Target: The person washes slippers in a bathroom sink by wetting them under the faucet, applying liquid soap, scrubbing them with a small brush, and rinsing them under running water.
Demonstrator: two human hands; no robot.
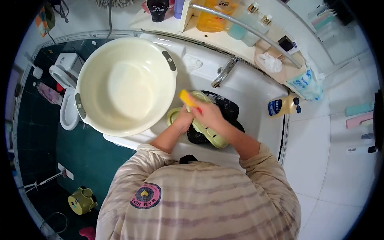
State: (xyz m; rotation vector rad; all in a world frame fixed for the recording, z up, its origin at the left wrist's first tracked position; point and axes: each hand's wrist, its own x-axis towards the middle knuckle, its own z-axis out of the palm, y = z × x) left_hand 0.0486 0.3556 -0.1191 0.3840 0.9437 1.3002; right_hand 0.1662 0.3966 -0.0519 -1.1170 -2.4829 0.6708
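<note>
My left hand [184, 121] is closed on a light green slipper [217, 139] over the sink [262, 130]. My right hand [209, 116] grips a yellow brush [187, 97] against the slipper's upper end; its bristles are hidden. Another light green part [173, 115] shows left of my left hand, and I cannot tell if it belongs to the same slipper. Beneath both hands lie black slippers [226, 105] with some white foam on them, partly covered by the green one.
A big cream basin [126, 86] rests on the sink's left side. The metal faucet [225, 73] juts out behind my hands. At the right rim stands a yellowish bottle with a blue label [282, 107]. A shelf [192, 30] with several bottles runs along the back.
</note>
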